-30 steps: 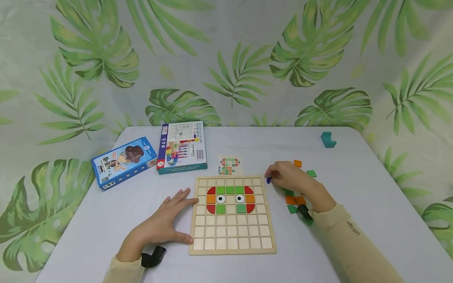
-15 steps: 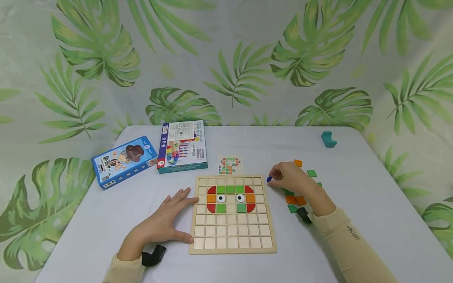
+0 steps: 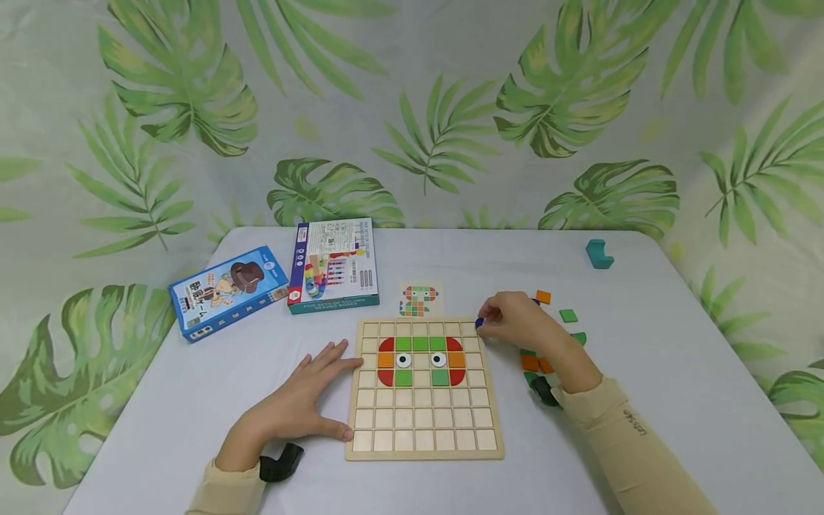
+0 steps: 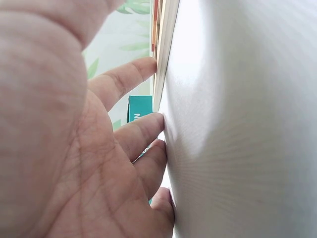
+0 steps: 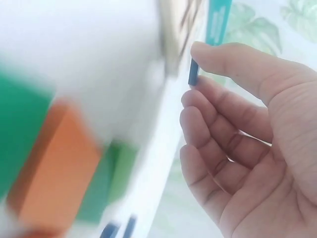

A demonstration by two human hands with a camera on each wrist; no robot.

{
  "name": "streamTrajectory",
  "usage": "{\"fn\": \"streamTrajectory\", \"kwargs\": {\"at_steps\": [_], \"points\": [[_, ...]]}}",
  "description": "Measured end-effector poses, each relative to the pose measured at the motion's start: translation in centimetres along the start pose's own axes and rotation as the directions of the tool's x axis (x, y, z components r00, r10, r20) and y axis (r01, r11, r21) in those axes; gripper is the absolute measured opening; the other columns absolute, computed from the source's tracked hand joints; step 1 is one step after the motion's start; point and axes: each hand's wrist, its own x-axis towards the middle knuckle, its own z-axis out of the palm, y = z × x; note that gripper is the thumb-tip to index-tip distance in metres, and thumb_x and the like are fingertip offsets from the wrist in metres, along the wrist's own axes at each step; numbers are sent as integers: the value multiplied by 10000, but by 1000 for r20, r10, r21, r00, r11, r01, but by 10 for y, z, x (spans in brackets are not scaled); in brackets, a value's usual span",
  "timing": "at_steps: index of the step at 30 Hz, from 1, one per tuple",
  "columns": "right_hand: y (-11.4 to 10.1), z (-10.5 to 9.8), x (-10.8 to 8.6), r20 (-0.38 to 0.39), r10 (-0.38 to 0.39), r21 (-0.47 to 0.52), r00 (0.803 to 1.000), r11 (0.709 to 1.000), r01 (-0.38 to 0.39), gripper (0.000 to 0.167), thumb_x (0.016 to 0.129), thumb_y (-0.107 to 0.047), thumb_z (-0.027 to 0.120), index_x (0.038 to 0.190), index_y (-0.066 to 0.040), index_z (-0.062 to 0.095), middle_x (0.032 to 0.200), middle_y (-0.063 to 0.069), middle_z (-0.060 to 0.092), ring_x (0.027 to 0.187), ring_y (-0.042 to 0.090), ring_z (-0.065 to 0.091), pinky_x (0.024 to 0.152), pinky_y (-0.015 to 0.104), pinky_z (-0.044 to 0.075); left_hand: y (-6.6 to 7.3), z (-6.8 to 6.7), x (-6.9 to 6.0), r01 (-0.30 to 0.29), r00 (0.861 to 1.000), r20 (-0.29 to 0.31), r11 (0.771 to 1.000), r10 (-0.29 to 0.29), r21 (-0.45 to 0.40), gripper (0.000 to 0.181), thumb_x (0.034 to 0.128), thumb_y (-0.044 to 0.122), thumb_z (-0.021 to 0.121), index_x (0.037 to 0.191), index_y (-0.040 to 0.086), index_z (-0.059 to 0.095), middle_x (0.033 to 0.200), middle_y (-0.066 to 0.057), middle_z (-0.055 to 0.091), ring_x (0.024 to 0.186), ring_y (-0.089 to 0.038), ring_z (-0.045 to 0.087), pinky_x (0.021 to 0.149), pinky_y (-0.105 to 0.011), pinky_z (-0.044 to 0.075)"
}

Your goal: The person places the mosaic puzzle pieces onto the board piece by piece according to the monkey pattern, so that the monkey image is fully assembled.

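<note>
The right wrist view shows the blue piece (image 5: 193, 73) edge-on as a thin dark strip, while the head view gives only a small blue spot at the tips of the right grip (image 3: 520, 318). The left wrist view shows a fingertip meeting the side of the board (image 3: 421, 418) and other fingers resting on the surface (image 3: 547, 472).

The right grip pinches the piece between thumb and forefinger, its other fingers curled. The left grip (image 3: 305, 400) is spread wide, thumb and forefinger touching the board's near-left edge.

The piece sits just left of the right grip, by the board's far right corner; whether it touches the rim is hard to tell. In the right wrist view its long axis runs roughly along the line of the surface. Loose orange and green tiles (image 3: 530, 363) lie right of the right grip and under its wrist.
</note>
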Motion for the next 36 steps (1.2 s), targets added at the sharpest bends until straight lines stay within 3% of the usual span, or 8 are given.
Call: {"fn": "streamTrajectory", "kwargs": {"at_steps": [14, 22, 32, 36], "points": [[-73, 24, 26, 91, -146, -2, 985, 989, 147, 180, 954, -209, 822, 1067, -74, 789, 1018, 45, 763, 934, 165, 672, 895, 360, 625, -3, 0, 1, -8, 1000, 7, 1000, 8, -4, 1080, 709, 580, 957, 1613, 232, 480, 1808, -135, 201, 1681, -431, 129, 1330, -725, 76], [-112, 43, 38, 164, -169, -1, 972, 985, 171, 193, 950, -242, 844, 1085, -116, 788, 1081, 31, 759, 945, 163, 661, 895, 337, 608, -3, 0, 0, -27, 1000, 1, 1000, 27, 1, 1077, 712, 584, 954, 1611, 220, 483, 1802, -152, 214, 1675, -445, 143, 1320, -740, 96], [-138, 66, 49, 208, -258, -58, 943, 959, 276, 152, 965, -255, 820, 1044, -127, 801, 1008, 3, 722, 859, 103, 596, 771, 251, 561, -5, 0, -1, -43, 999, 0, 999, 43, -4, 1066, 729, 591, 943, 1616, 226, 477, 1802, -149, 216, 1675, -444, 144, 1314, -750, 97], [-144, 70, 50, 220, -249, -78, 943, 959, 271, 159, 970, -259, 816, 1050, -122, 807, 995, 1, 716, 837, 107, 580, 740, 226, 534, -5, 1, -1, -40, 999, 0, 999, 40, -6, 1066, 732, 588, 942, 1619, 227, 474, 1803, -148, 212, 1677, -441, 139, 1317, -746, 90]]}}
